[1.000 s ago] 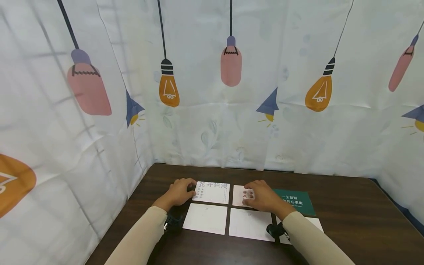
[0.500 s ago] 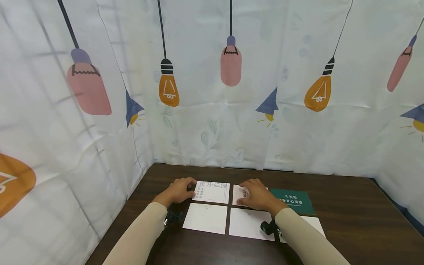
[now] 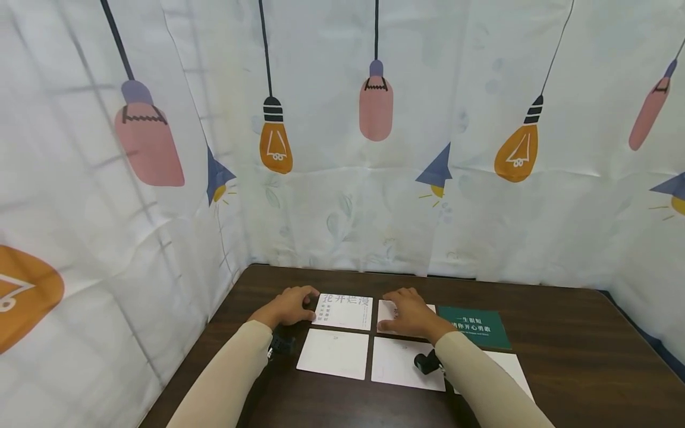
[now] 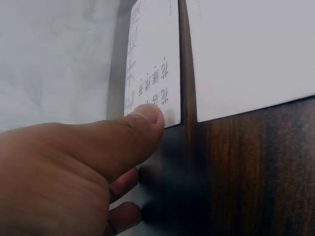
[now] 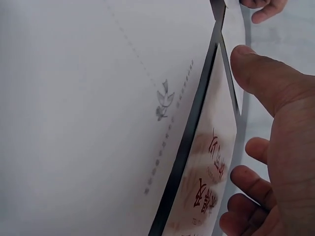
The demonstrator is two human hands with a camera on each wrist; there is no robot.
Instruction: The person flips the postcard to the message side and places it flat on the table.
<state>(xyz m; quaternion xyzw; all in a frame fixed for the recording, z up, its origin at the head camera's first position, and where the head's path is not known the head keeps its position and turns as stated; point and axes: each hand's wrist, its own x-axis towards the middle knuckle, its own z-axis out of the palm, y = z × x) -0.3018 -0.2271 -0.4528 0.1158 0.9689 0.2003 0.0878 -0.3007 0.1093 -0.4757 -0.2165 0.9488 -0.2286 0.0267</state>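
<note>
My left hand (image 3: 289, 307) is at the left edge of a white postcard with grey characters (image 3: 345, 313). In the left wrist view its thumb (image 4: 147, 118) touches that postcard's corner, and the other fingers curve loosely below. Over a second white postcard with red characters (image 5: 209, 167), to the right, is my right hand (image 3: 411, 315), partly covering it in the head view. Its thumb lies by that postcard's left end and its fingers are loosely bent; whether they touch the card is unclear. Nothing appears pinched in either hand.
A green postcard (image 3: 478, 328) with white characters lies right of my right hand. Nearer me lie three mostly blank white cards: one at left (image 3: 333, 355), one in the middle (image 3: 396, 362), one partly under my right sleeve. A printed curtain (image 3: 332, 220) stands behind the dark table (image 3: 578, 356).
My right hand has shifted left across the postcard with red characters, uncovering more of the green one. The left hand stays nearly in place.
</note>
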